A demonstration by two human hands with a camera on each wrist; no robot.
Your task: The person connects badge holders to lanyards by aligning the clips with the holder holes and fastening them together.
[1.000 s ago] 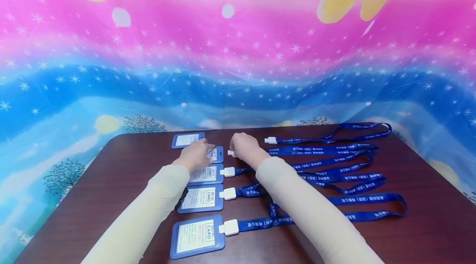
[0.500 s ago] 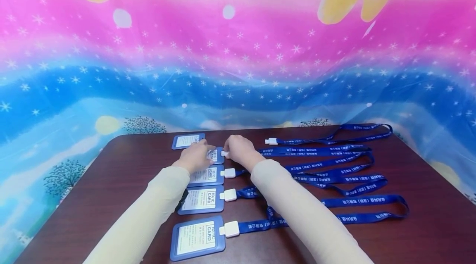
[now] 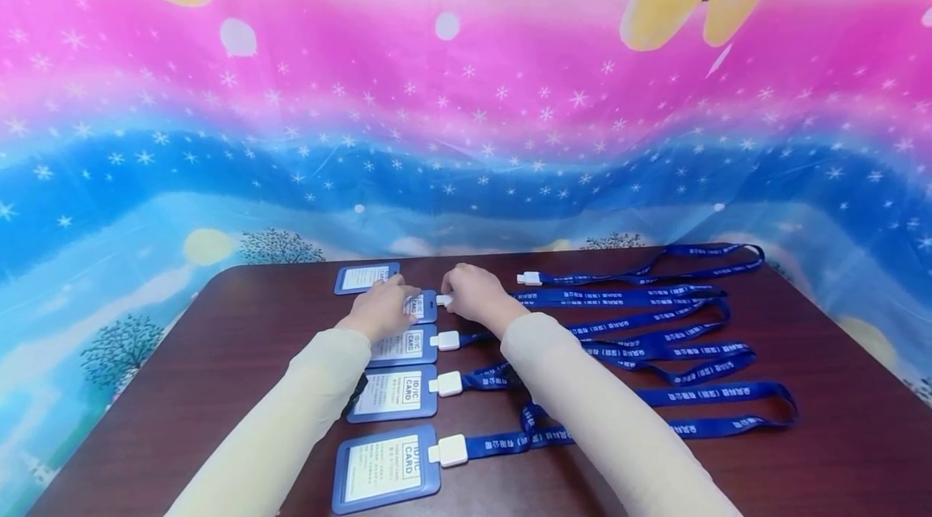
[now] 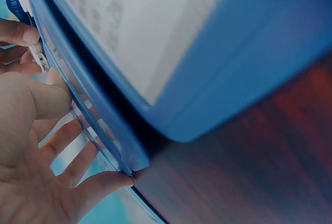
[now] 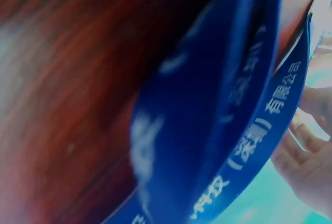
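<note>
"Five blue badge holders [image 3: 386, 464] lie in a column on the left half of the brown table [image 3: 182, 420], don't they?"

"Yes, running from near to far. The three nearest have white clips [image 3: 452, 450] at their right edges, with blue lanyards [image 3: 699, 426] trailing off to the right."

"And where are the hands?"

"Both at the fourth one, counting from the near side. The left hand [image 3: 377, 311] grips that fourth holder [image 3: 424, 307], thumb to one side and fingers to the other, and hides its left part."

"What about the right hand [image 3: 476, 294]?"

"Its fingertips pinch a small white connector [image 3: 442, 301] beside the fourth holder's slotted right edge. Whether the two touch, I can't tell. The connector's strap [image 3: 619, 297] shows again to the right of the hand, stretching across the table."

"Anything farther off?"

"The fifth holder [image 3: 357, 279] lies at the far left. Well to its right is a white end piece [image 3: 529, 278], and the far lanyard [image 3: 699, 269] loops from there to the far right."

"And around all that?"

"A printed cloth [image 3: 466, 145] hangs behind, pink above blue, scattered with white snowflakes. The arms wear pale sleeves [image 3: 280, 424], and a dark band [image 3: 355, 396] shows by the left cuff."
</note>
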